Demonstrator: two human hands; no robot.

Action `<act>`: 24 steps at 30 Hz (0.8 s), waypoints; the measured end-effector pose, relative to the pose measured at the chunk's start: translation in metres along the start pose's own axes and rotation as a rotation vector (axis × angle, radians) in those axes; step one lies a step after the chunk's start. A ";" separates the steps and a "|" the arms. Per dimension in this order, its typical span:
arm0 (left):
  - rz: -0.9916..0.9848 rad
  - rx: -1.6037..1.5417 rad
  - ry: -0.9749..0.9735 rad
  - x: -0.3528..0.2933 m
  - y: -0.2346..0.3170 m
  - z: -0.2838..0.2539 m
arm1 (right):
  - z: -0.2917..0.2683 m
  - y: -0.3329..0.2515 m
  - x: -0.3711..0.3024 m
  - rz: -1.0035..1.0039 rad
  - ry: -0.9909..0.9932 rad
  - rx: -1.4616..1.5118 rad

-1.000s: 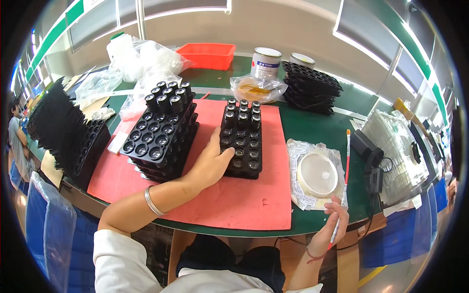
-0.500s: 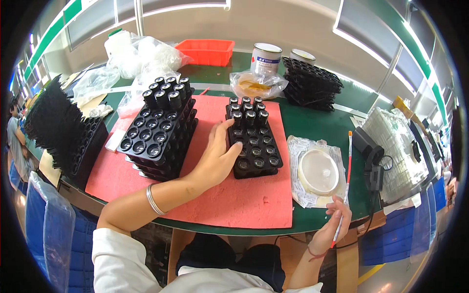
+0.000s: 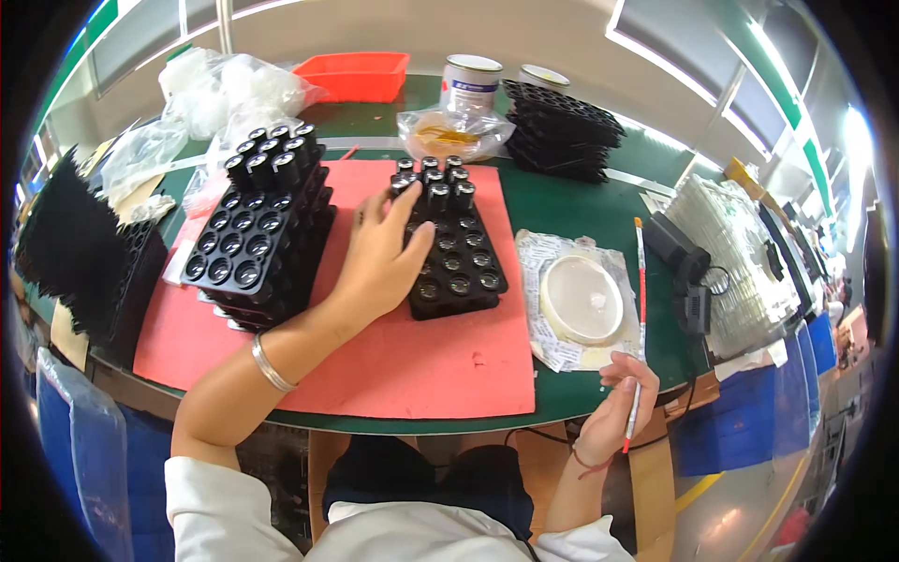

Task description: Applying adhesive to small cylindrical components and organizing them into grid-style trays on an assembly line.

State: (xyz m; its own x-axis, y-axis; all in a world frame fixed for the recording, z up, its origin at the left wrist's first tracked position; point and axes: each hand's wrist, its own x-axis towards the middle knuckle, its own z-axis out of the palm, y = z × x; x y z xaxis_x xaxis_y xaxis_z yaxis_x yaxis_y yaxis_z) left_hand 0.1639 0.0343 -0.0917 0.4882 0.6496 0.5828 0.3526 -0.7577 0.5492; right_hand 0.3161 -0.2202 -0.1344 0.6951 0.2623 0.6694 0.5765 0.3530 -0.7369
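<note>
Black tray (image 3: 445, 304) — where is it, and what worries you there?

It lies on the red mat (image 3: 449, 375), toward the mat's right edge, its far end near the far right corner. The cylinders (image 3: 464, 197) upright at that end are tall and close-set, so a knock from the left hand (image 3: 375, 258) might topple one, and a sideways push could slew the whole tray.

How do the hands stand?

Well apart from each other. The left one's thumb and forefinger are spread over the tray's left side; whether they grip anything, I can't tell. The right hand (image 3: 613, 403) is closed round a brush (image 3: 642, 281) at the table's (image 3: 562, 206) near right edge. A slack hold could drop it past that edge; a careless swing might catch the white dish (image 3: 567, 300).

What can't you make out?

The left fingers hide part of the tray's left row and at least part of one cylinder. The bristles are too small to show wet or dry — and I can't name what's in the dish.
</note>
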 end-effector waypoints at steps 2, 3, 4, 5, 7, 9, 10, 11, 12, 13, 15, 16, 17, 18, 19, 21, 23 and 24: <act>0.023 -0.050 0.023 0.000 0.008 -0.008 | -0.001 0.001 0.003 -0.027 0.032 -0.036; 0.033 -0.087 0.015 0.000 0.013 -0.013 | -0.005 0.001 0.003 -0.049 0.059 -0.046; 0.131 -0.156 0.073 -0.003 0.016 -0.017 | -0.007 0.001 0.003 -0.072 0.083 -0.049; 0.025 -0.419 0.023 -0.009 0.022 -0.018 | -0.008 -0.001 0.003 -0.091 0.155 -0.054; -0.145 -0.815 -0.090 -0.021 0.040 -0.024 | -0.028 -0.002 0.001 -0.153 0.162 -0.108; -0.156 -0.966 -0.139 -0.036 0.056 -0.031 | -0.033 -0.006 0.006 -0.254 0.196 -0.213; -0.163 -1.014 -0.174 -0.044 0.057 -0.031 | -0.039 -0.012 0.009 -0.313 0.155 -0.276; -0.081 -1.002 -0.172 -0.055 0.059 -0.027 | -0.039 -0.018 0.014 -0.365 0.115 -0.298; 0.001 -0.989 -0.169 -0.066 0.062 -0.023 | -0.040 -0.020 0.015 -0.369 0.109 -0.305; -0.019 -1.047 -0.322 -0.073 0.063 -0.021 | -0.041 -0.022 0.017 -0.384 0.093 -0.297; -0.080 -0.991 -0.514 -0.083 0.064 -0.013 | -0.044 -0.023 0.019 -0.401 0.072 -0.294; -0.121 -0.905 -0.618 -0.082 0.065 -0.013 | -0.044 -0.024 0.019 -0.398 0.057 -0.301; -0.167 -0.917 -0.630 -0.080 0.066 -0.015 | -0.044 -0.024 0.020 -0.394 0.042 -0.307; -0.167 -0.922 -0.628 -0.077 0.065 -0.016 | -0.043 -0.026 0.020 -0.396 0.039 -0.310; -0.265 -1.003 -0.676 -0.074 0.064 -0.017 | -0.041 -0.027 0.021 -0.394 0.024 -0.333; -0.366 -1.086 -0.720 -0.073 0.062 -0.018 | -0.038 -0.028 0.021 -0.391 0.004 -0.357; -0.396 -1.089 -0.723 -0.073 0.061 -0.017 | -0.036 -0.030 0.022 -0.370 -0.028 -0.373; -0.399 -1.092 -0.720 -0.072 0.061 -0.018 | -0.036 -0.029 0.022 -0.369 -0.032 -0.373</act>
State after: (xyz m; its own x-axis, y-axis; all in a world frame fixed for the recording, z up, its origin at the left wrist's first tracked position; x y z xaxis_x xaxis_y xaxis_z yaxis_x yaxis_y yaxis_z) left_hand 0.1361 -0.0579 -0.0895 0.9247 0.3801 0.0209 -0.0735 0.1243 0.9895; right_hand 0.3298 -0.2570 -0.1013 0.4065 0.2104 0.8891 0.8984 0.0850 -0.4309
